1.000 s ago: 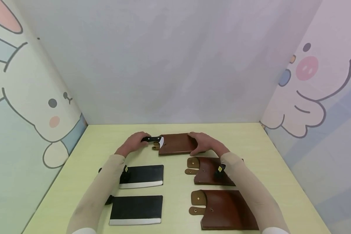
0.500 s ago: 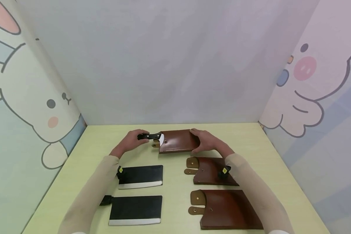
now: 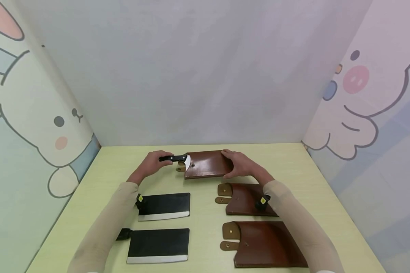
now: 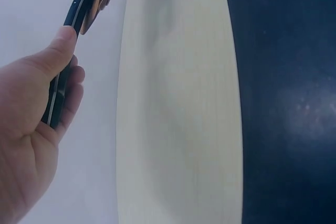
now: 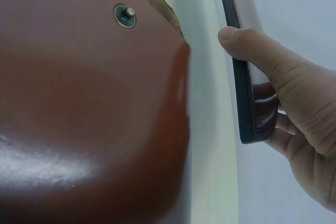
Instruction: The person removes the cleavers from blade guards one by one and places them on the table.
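Observation:
At the back of the table, my left hand [image 3: 152,163] pinches the black riveted handle of a cleaver [image 3: 172,158]. Its blade is tucked into a brown leather sheath [image 3: 205,165]; only a white curved part near the handle shows. My right hand [image 3: 242,163] grips the far right end of this sheath, thumb on the near side. In the left wrist view, the thumb presses along the cleaver's handle [image 4: 56,98], with fingers curled behind. The right wrist view shows the held sheath edge-on [image 5: 244,106], up off the table. The sheath's tan straps hang at its left end.
Two black-bladed cleavers, one [image 3: 165,205] behind the other [image 3: 158,244], lie at left below my left forearm. Two more brown sheaths, a farther one [image 3: 244,203] and a nearer one [image 3: 264,242], lie at right, partly under my right forearm. A grey wall [image 3: 205,76] stands behind the table.
Both hands have raised the sheathed cleaver a little off the table, its brown face tipping toward the camera. In the last half second it has shifted only slightly left.

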Tool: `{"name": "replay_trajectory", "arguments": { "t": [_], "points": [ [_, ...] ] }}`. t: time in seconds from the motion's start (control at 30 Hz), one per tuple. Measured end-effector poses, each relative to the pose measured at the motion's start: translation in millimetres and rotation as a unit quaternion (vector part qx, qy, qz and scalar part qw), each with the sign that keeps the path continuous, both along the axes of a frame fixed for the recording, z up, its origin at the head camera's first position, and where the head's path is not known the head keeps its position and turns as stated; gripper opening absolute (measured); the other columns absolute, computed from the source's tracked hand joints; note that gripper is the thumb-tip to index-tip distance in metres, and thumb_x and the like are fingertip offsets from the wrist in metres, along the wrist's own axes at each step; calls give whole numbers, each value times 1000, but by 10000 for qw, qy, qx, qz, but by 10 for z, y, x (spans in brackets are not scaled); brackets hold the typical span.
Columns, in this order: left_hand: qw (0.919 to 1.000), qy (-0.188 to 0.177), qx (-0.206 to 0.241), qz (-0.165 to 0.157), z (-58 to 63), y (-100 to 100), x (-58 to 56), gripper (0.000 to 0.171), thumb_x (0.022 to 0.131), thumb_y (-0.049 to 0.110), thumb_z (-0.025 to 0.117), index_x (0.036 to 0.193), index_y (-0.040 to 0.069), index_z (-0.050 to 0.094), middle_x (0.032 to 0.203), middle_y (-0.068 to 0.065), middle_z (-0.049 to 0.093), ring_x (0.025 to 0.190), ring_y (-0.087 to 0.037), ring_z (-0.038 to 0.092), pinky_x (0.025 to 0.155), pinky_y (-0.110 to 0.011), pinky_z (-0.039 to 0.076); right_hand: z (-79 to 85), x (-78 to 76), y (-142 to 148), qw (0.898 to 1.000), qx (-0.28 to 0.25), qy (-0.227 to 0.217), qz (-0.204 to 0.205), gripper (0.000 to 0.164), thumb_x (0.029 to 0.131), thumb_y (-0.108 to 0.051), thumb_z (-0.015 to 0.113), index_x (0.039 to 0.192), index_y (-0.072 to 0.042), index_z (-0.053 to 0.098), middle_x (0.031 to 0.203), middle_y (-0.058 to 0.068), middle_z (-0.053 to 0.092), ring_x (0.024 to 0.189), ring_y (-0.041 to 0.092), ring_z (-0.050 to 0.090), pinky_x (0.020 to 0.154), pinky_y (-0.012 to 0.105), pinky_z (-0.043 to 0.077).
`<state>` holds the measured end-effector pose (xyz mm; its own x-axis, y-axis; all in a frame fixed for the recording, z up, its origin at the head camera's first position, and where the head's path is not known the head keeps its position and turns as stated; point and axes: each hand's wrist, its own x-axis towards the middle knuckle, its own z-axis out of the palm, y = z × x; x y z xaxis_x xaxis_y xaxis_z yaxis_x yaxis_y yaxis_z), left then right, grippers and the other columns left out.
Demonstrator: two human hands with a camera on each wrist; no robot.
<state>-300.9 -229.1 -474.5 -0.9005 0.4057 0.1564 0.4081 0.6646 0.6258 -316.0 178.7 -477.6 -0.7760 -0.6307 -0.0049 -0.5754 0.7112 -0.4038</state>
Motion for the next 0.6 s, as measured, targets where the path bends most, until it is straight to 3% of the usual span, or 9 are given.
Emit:
{"name": "replay_trajectory", "arguments": {
  "t": [0.37,0.6],
  "points": [
    [9998,145,-119,-38,29,-7,-4,38,97,25,72,130,7,70,122,-15,71,99,-25,65,82,-42,50,23,22,11,10000,37,31,27,110,76,-42,90,160,-3,30,165,19,29,146,40,38,113,53,38],
    [9997,143,-148,128,59,-47,41,38,96,23,73,131,6,70,124,-16,70,106,-29,66,86,-46,51,34,48,71,9999,54,89,-28,110,76,-41,91,160,-2,30,164,21,30,146,41,37,113,54,37]
  ]
}}
